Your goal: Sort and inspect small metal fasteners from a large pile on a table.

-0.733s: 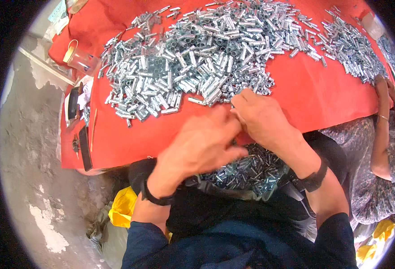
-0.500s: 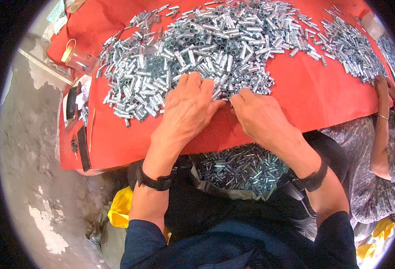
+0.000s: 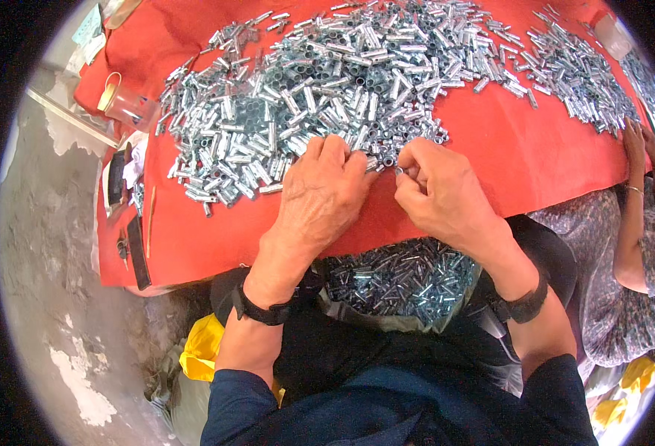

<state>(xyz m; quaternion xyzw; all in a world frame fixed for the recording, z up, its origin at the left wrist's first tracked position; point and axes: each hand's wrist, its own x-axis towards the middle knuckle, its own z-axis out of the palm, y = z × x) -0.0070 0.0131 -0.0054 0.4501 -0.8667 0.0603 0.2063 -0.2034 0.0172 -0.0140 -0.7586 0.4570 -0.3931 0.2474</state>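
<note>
A large heap of short, shiny silver metal tubes (image 3: pixel 327 74) lies on the red cloth (image 3: pixel 491 149). At the heap's near edge, my left hand (image 3: pixel 326 186) is closed with its fingers curled down. Its fingertips are hidden, so what they hold, if anything, does not show. To its right, my right hand (image 3: pixel 446 189) pinches a small metal tube (image 3: pixel 399 172) between thumb and finger, mostly covered by the fingers. A few tubes lie in the gap between both hands. Below the cloth's front edge, an open sack (image 3: pixel 387 322) at my lap holds many more small metal pieces (image 3: pixel 394 279).
A clear plastic jar (image 3: pixel 128 108) lies at the left, near a dark flat bar (image 3: pixel 138 253) and a thin wooden stick (image 3: pixel 150 219). Another person's hands (image 3: pixel 634 149) reach to a second tube pile (image 3: pixel 580 82) at the right. A yellow bag (image 3: pixel 202 348) sits below left.
My right hand has drawn slightly right and turned, its pinched fingers now showing. My left hand has shifted a little right and nearer me. The two hands are further apart.
</note>
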